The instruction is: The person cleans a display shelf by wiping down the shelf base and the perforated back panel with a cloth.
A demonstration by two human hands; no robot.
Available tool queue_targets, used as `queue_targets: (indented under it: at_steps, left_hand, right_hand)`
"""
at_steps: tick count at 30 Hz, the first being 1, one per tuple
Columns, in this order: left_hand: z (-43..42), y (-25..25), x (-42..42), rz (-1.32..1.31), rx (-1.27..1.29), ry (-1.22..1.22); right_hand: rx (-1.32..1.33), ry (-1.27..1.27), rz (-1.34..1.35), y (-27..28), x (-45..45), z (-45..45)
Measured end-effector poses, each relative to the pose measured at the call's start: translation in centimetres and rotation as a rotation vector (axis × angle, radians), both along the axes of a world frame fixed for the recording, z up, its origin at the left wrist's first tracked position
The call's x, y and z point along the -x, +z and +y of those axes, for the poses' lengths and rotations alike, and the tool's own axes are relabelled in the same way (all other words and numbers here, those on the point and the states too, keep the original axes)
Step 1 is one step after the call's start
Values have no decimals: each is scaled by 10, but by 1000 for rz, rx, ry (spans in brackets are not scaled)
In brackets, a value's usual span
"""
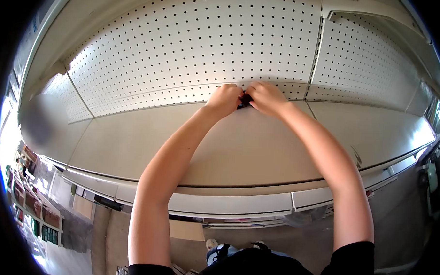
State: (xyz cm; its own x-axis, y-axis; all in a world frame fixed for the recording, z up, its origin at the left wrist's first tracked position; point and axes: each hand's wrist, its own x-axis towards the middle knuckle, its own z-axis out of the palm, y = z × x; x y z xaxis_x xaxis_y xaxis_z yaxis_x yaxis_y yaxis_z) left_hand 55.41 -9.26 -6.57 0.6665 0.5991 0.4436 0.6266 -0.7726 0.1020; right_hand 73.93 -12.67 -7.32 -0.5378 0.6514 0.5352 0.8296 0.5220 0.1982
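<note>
Both my arms reach forward over a pale shelf [219, 157] to its back edge. There my left hand [224, 99] and my right hand [266, 98] close around a small black object [244, 100] from either side. Its kind cannot be made out, since the fingers hide much of it. It is at or just above the shelf surface, close to the perforated back panel [199, 44].
A second panel section [363, 60] and shelf section continue at the right. The shelf's front edge [237, 190] has a dark line along it. Lower shelf fronts [237, 204] lie beneath. Far left, shelving with goods [38, 213] stands across the floor.
</note>
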Motion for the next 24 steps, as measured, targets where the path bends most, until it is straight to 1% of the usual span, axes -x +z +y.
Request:
queue_targets:
  at_steps: [4,7,8,12,15,16,18,19,21,22,23,24]
  left_hand:
    - [2,-2,-6,-11,13,-59]
    - [-6,7,-2,30,97,-34]
    - [-9,8,-1,38,90,-25]
    - [-11,6,-3,79,59,1]
    - [-7,5,1,65,54,16]
    - [-6,4,4,63,55,23]
    - [-5,7,14,35,58,37]
    - [-2,11,21,56,97,77]
    - [6,21,37,105,172,152]
    - [8,27,47,121,219,223]
    - [8,30,55,128,174,303]
    - [8,38,62,169,221,378]
  right_hand:
    - [-14,23,-43,1,-14,-2]
    - [6,18,-53,5,-10,-6]
    - [7,8,-51,7,-7,-8]
    - [-64,-90,15,-4,11,-2]
    - [-10,-261,42,-5,30,-6]
    - [-22,-267,18,-5,34,-5]
    - [-70,-208,71,-8,45,0]
    - [-94,-180,106,-11,53,3]
    - [-54,-141,135,-12,75,7]
    - [-36,-124,148,-9,88,8]
    - [10,-133,124,-6,101,9]
    - [55,-144,98,-1,115,9]
